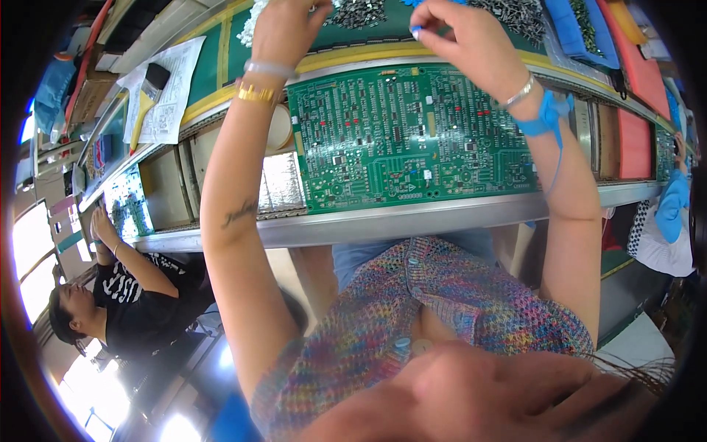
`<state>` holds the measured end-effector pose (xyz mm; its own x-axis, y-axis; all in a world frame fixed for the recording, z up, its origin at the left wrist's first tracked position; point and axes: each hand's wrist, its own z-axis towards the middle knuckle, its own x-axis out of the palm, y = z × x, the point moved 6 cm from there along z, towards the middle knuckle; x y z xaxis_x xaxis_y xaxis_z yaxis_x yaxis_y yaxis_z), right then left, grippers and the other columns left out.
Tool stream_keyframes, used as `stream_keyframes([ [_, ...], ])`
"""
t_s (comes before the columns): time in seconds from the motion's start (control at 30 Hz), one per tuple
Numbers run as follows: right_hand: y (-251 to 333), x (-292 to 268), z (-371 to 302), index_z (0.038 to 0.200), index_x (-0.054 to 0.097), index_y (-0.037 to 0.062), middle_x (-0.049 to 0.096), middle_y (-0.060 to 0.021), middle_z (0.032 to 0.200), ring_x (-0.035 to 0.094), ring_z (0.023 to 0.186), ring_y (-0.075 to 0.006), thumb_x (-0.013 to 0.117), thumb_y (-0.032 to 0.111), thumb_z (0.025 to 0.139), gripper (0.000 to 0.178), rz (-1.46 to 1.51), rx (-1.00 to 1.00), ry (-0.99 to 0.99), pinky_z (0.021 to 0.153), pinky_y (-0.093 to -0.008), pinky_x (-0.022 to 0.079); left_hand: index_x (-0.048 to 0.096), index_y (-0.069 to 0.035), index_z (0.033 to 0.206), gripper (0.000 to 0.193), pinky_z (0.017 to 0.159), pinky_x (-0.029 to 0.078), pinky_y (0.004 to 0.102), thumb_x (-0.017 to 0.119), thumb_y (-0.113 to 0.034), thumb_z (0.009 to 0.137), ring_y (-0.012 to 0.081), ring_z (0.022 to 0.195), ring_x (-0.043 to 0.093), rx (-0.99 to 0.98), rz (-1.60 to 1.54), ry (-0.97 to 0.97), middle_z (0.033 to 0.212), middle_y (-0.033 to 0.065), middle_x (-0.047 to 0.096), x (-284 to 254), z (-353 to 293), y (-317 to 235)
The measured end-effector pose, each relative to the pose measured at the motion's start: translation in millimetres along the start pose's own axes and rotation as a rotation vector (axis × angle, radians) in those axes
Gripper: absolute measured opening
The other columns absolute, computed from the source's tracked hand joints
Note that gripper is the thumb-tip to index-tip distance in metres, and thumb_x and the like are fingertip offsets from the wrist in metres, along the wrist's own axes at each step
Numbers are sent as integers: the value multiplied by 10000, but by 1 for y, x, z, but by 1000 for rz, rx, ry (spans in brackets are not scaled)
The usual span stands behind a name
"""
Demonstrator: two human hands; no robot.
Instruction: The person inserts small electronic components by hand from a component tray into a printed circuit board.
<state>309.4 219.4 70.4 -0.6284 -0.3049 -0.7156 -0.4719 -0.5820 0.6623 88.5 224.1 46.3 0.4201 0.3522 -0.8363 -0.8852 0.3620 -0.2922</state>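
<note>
Beyond the green circuit board [361, 151], right fingers [439, 46] pinch a blue piece [417, 30] (left fingers [321, 13], I can't tell).

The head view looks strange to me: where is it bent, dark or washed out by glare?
In the head view, the front metal rail curves toward the sides; the corners fall to black; the far-left window is blown out white; small glare spots shine on the green circuit board.
</note>
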Motion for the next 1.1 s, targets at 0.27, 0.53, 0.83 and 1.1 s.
stream_keyframes([
  [0.27, -4, -11, -66, 988, 638, 60, 669, -97, 821, 654, 725, -241, 634, 92, 843, 149, 94, 92, -102, 656, -324, 505, 718, -52, 709, 148, 742, 528, 400, 768, -191, 699, 328, 800, 654, 39, -667, -42, 828, 173, 651, 39, 46, 46],
  [0.53, -27, 7, -64, 891, 624, 57, 627, -89, 829, 612, 807, -286, 649, 141, 813, 117, -123, -3, -74, 702, -394, 487, 714, -42, 732, 147, 723, 542, 423, 745, -184, 708, 363, 764, 664, -333, 368, 232, 804, 199, 673, 64, 68, 43],
  [0.83, -43, 17, -65, 817, 632, 38, 581, -71, 897, 574, 891, -277, 641, 102, 806, 66, -188, -29, -54, 781, -382, 486, 696, -38, 775, 123, 671, 529, 458, 630, -123, 716, 375, 684, 653, -252, 280, 132, 714, 195, 655, 41, 62, -3],
  [1.1, -34, 21, -61, 811, 615, 38, 566, -68, 906, 564, 907, -270, 643, 94, 796, 65, -192, -80, -69, 790, -378, 485, 704, -81, 971, 170, 700, 507, 283, 686, -164, 824, 176, 771, 658, -198, -18, 124, 890, 74, 676, -4, 12, -21],
])
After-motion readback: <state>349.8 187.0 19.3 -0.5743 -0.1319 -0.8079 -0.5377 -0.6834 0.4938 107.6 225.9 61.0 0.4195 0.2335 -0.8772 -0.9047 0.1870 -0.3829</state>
